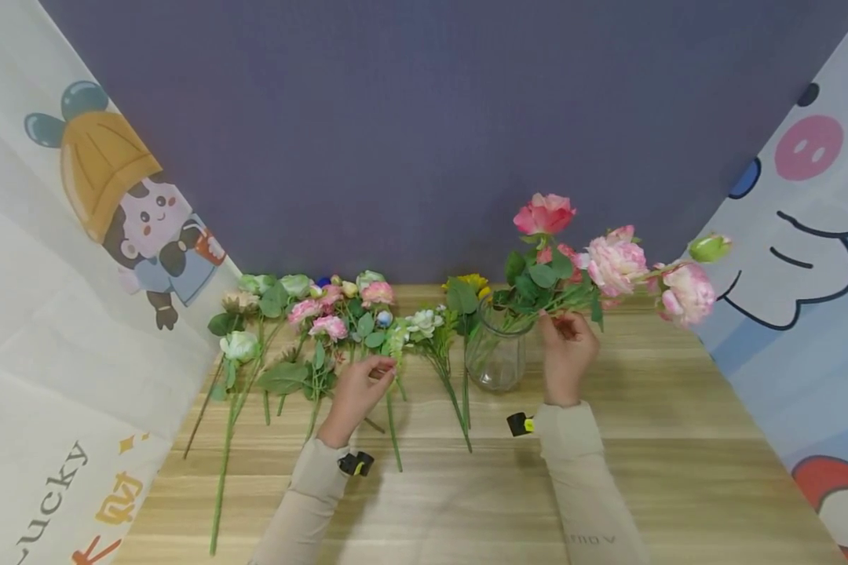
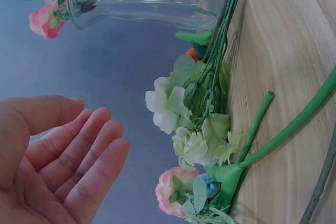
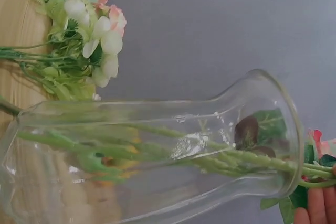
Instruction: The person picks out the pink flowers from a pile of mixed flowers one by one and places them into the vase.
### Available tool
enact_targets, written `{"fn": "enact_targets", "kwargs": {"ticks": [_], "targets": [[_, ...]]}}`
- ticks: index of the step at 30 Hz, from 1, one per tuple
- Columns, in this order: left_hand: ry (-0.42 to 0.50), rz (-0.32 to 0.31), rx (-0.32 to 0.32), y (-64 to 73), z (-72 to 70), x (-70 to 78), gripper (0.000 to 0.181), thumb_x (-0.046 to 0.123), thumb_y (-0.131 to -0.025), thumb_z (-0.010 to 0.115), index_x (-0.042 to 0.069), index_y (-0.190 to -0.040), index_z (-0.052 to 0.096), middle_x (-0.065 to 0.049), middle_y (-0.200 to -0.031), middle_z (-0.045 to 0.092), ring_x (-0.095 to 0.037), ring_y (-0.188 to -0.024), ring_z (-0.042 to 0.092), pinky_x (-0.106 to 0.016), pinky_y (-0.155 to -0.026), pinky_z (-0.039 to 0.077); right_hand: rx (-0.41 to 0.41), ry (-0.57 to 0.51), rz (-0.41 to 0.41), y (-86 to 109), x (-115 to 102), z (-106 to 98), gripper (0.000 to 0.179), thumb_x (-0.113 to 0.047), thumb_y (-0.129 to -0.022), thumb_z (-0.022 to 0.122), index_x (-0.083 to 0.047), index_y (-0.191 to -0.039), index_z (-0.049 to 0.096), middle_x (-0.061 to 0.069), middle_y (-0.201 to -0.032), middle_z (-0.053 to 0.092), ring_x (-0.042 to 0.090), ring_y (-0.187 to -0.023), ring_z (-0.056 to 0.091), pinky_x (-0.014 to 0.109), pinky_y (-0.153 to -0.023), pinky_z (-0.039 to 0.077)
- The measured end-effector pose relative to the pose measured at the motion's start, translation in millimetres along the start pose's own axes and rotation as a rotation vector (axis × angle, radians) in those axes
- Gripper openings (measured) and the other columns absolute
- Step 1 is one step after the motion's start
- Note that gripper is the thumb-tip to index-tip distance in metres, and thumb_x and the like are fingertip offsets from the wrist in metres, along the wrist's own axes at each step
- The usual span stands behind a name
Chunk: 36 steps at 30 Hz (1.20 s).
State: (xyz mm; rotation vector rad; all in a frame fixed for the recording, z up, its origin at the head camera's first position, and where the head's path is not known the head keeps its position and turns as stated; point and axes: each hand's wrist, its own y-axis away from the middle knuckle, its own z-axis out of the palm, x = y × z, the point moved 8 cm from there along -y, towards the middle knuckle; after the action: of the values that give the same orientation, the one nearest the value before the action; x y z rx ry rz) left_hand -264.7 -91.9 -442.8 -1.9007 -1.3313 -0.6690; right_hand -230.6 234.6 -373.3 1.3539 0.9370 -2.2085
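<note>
A clear glass vase (image 1: 496,361) stands on the table, several green stems (image 3: 220,158) slanting down inside it. Out of its mouth lean a deep pink flower (image 1: 545,213), pale pink blossoms (image 1: 616,265) and a green bud (image 1: 710,248). My right hand (image 1: 571,349) is at the vase's rim and pinches the flower stems just outside it; most of that hand is cut off in the right wrist view. To the left, my left hand (image 1: 360,396) hovers in front of the lying flowers, its fingers loosely bent and holding nothing, as the left wrist view shows.
Left of the vase lie white flowers (image 1: 425,322), pink flowers (image 1: 329,327) and pale green blossoms (image 1: 239,345), their stems toward the person. A yellow flower (image 1: 475,283) is behind the vase. A dark panel (image 1: 424,141) closes off the back; printed cloths hang on both sides.
</note>
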Motion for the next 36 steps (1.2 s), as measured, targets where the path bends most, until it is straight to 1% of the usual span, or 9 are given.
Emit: {"fn": "enact_targets", "kwargs": {"ticks": [4,8,14,20,23,26,31,34,36], "targets": [[-0.005,0.0,0.003,1.8,0.6,-2.4,0.013,0.011,-0.088,0.066,0.006,-0.1,0.071,-0.004,-0.086,0.07,-0.015,-0.075,0.064,-0.025,-0.064,0.054,-0.042,0.045,-0.022,0.4,0.1,2.6,0.021,0.009,-0.077,0.068,0.013,-0.066,0.051,-0.009,-0.058,0.051,0.001,-0.052,0.043,0.015,-0.05,0.038],[-0.006,0.011,0.007,2.0,0.9,-2.3,0.013,0.013,-0.089,0.065,0.006,-0.099,0.071,-0.004,-0.085,0.07,-0.015,-0.075,0.065,-0.027,-0.065,0.054,-0.072,0.094,-0.057,1.9,-2.7,4.3,0.022,0.007,-0.079,0.068,0.018,-0.069,0.052,-0.01,-0.06,0.049,0.001,-0.053,0.042,0.018,-0.052,0.036],[-0.009,0.008,0.025,0.7,-0.2,-5.7,0.013,0.011,-0.089,0.064,0.006,-0.099,0.071,-0.004,-0.085,0.07,-0.016,-0.074,0.064,-0.028,-0.066,0.054,-0.049,0.166,-0.065,3.2,-2.2,4.2,0.016,0.005,-0.08,0.068,0.013,-0.07,0.059,-0.008,-0.065,0.056,0.001,-0.064,0.051,0.016,-0.058,0.041],[-0.011,-0.036,0.058,1.9,-6.6,-15.1,0.012,0.008,-0.088,0.065,0.003,-0.097,0.071,-0.008,-0.085,0.07,-0.021,-0.075,0.065,-0.033,-0.067,0.054,-0.078,0.199,-0.122,2.5,0.0,6.2,0.016,0.006,-0.079,0.067,0.02,-0.074,0.061,-0.005,-0.064,0.055,0.004,-0.061,0.048,0.015,-0.056,0.038],[-0.031,-0.071,0.083,3.6,-10.8,-23.7,0.013,0.007,-0.088,0.065,0.001,-0.097,0.071,-0.009,-0.086,0.07,-0.022,-0.077,0.065,-0.036,-0.067,0.054,-0.08,0.207,-0.14,1.7,1.2,6.3,0.013,0.007,-0.078,0.068,0.015,-0.069,0.062,0.004,-0.063,0.059,0.005,-0.061,0.05,0.014,-0.057,0.04],[-0.06,-0.103,0.108,6.2,-15.0,-32.8,0.014,0.008,-0.087,0.065,0.002,-0.098,0.072,-0.009,-0.087,0.071,-0.023,-0.078,0.066,-0.037,-0.065,0.053,-0.098,0.215,-0.128,1.7,4.6,7.1,0.012,0.008,-0.078,0.068,0.013,-0.068,0.062,0.007,-0.067,0.062,0.006,-0.063,0.052,0.013,-0.057,0.04],[-0.093,-0.114,0.115,8.3,-19.7,-41.2,0.012,0.008,-0.087,0.065,0.003,-0.095,0.072,-0.011,-0.086,0.07,-0.024,-0.076,0.066,-0.038,-0.065,0.054,-0.154,0.241,-0.087,-3.6,29.6,5.6,0.014,0.004,-0.08,0.068,0.015,-0.074,0.062,-0.006,-0.074,0.056,0.003,-0.068,0.05,0.016,-0.06,0.04],[-0.104,-0.113,0.112,8.8,-20.8,-45.4,0.012,0.006,-0.086,0.066,-0.001,-0.095,0.071,-0.014,-0.085,0.07,-0.026,-0.076,0.067,-0.04,-0.066,0.054,-0.189,0.317,-0.059,-7.6,44.2,4.3,0.015,-0.003,-0.083,0.068,0.008,-0.075,0.061,-0.001,-0.082,0.056,0.003,-0.075,0.05,0.025,-0.067,0.041],[-0.103,-0.123,0.111,9.4,-21.2,-49.6,0.014,0.004,-0.086,0.065,-0.003,-0.097,0.07,-0.016,-0.086,0.07,-0.028,-0.077,0.067,-0.04,-0.066,0.055,-0.21,0.372,-0.051,-7.6,43.4,5.6,0.016,-0.006,-0.083,0.069,0.005,-0.076,0.061,0.004,-0.089,0.058,0.005,-0.081,0.052,0.027,-0.07,0.041]]}}
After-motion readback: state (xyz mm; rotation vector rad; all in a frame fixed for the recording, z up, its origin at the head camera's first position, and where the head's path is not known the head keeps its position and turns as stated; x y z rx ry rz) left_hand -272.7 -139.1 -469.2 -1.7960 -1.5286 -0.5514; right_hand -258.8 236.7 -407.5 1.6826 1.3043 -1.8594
